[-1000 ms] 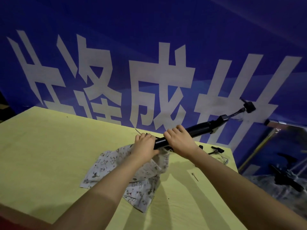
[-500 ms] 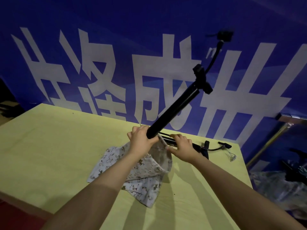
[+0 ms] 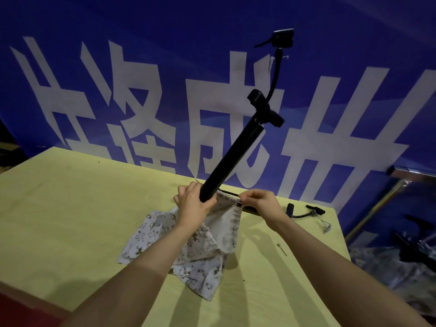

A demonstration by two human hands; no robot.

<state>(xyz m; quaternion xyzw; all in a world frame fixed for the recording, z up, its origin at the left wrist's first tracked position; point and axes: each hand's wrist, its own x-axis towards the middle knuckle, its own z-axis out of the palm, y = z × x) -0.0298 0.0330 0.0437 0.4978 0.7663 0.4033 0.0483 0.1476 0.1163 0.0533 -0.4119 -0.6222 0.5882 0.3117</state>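
Gripping the lower end of a black pump [image 3: 232, 159], the left hand [image 3: 192, 206] has its fingers wrapped round the tube. The pump slants up and away to the right, well off the table [image 3: 70, 208], with its crosspiece [image 3: 265, 107] at the high end. From there a thin hose [image 3: 274, 74] curves upward to a nozzle head [image 3: 283, 38] with a small lever, dark against the blue banner [image 3: 141, 43] and its big white characters.

The right hand [image 3: 262, 202] sits just beside the left, thumb and fingertips pinching the rim of a patterned cloth bag [image 3: 207, 244] and holding that edge up off the tabletop. The bag's mouth gapes between the two hands, pale lining showing. The rest of the cloth trails down and lies crumpled on the yellow surface toward the near edge. The pump's bottom end is right at that raised mouth; whether it is inside I cannot tell, since the left hand covers it.

Behind the right hand a second pump [image 3: 290, 210] lies flat along the far edge of the table, mostly hidden, its hose end [image 3: 316, 211] pointing right. Near it lies a small tangle of wire pieces [image 3: 325, 226], and a single pin [image 3: 282, 249] rests on the bare wood to the right of the bag. Beyond the table's right end a slanted metal rail [image 3: 377, 204] stands above a dim heap of patterned cloth [image 3: 401, 263].
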